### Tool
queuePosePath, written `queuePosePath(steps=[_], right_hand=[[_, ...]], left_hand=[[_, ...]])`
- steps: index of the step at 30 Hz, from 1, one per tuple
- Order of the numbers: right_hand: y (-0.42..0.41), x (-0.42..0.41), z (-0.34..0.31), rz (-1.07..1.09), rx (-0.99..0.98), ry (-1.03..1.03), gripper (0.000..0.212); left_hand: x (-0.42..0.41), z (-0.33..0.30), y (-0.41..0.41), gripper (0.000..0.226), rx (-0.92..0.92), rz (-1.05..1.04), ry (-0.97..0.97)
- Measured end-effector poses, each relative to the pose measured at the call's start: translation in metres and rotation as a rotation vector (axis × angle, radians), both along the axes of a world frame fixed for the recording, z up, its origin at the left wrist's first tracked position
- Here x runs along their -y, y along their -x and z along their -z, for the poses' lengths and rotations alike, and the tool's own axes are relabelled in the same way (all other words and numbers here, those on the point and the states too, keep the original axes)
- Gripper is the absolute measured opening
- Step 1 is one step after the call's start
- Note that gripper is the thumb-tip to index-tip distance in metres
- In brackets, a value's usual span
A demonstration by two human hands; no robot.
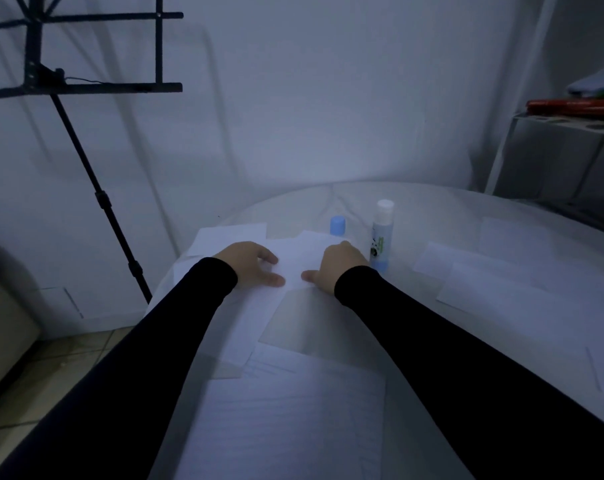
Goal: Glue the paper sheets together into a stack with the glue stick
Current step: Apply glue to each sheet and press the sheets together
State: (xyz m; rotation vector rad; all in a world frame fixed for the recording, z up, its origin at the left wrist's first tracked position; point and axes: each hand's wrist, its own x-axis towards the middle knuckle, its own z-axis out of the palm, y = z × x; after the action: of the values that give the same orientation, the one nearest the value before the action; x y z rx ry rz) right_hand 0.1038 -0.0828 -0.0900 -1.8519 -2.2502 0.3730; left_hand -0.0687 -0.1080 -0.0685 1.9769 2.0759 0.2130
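Pressing down on a small white paper sheet [298, 259], both hands lie flat near the far middle of the round white table [501, 341]. The left hand [250, 265] rests on the sheet's left edge with fingers fairly straight and thumb stretched toward the centre; the right hand [338, 268] rests on the right edge in much the same way. Neither grip is closed round anything: the fingers only press on the paper. The light is dim, so whether this sheet lies on another below it cannot be told for sure, though its edges seem to overlap paper underneath.

The glue stick [380, 233] stands upright just beyond the right hand, its white glue exposed at the top, and its blue cap [338, 226] stands apart to its left, behind the sheet. More loose sheets [501, 271] lie to the right, another sheet [231, 237] sits behind the left hand, and larger papers [283, 410] spread across the near side.

Judging by this, the step in hand is smoothing a sheet onto the stack so that the glue takes. The next move would likely call for lifting the right hand to take the uncapped stick, spreading glue over the top face while the left hand steadies the pile, then fetching a fresh sheet and squaring its edges.

A black music stand [96, 88] rises at the left, and a shelf [563, 119] stands at the right.
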Motion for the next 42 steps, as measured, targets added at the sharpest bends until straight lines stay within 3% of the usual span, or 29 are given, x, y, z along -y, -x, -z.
queuePosePath(steps=[9, 15, 18, 23, 29, 34, 36, 38, 42], right_hand=[[0.0, 0.006, 0.004, 0.071, -0.074, -0.04, 0.061], [0.003, 0.014, -0.001, 0.071, -0.229, -0.035, 0.045], [0.002, 0.019, -0.006, 0.063, -0.375, -0.052, 0.041], [0.0, 0.021, -0.015, 0.068, -0.692, -0.034, 0.066], [-0.01, 0.024, -0.021, 0.095, -0.873, -0.094, 0.054], [-0.024, 0.036, -0.031, 0.033, -0.907, -0.11, 0.038], [-0.036, 0.041, -0.037, 0.008, -0.914, -0.118, 0.034], [-0.051, 0.045, -0.043, -0.009, -0.936, -0.097, 0.033], [-0.092, 0.056, -0.046, 0.038, -0.91, -0.045, 0.034]], left_hand=[[-0.001, 0.002, 0.003, 0.055, 0.022, -0.001, -0.012], [0.0, 0.002, 0.004, 0.058, 0.061, -0.001, -0.018], [0.0, 0.001, 0.004, 0.056, 0.076, 0.001, -0.012], [0.001, 0.003, 0.004, 0.053, 0.09, -0.015, -0.029], [0.002, -0.003, 0.005, 0.073, 0.097, -0.044, -0.067], [0.01, -0.026, -0.002, 0.091, 0.47, -0.045, -0.332], [0.013, -0.036, -0.006, 0.083, 0.579, -0.015, -0.395], [0.015, -0.043, -0.012, 0.061, 0.654, 0.017, -0.404], [0.021, -0.043, -0.035, 0.027, 0.64, 0.074, -0.332]])
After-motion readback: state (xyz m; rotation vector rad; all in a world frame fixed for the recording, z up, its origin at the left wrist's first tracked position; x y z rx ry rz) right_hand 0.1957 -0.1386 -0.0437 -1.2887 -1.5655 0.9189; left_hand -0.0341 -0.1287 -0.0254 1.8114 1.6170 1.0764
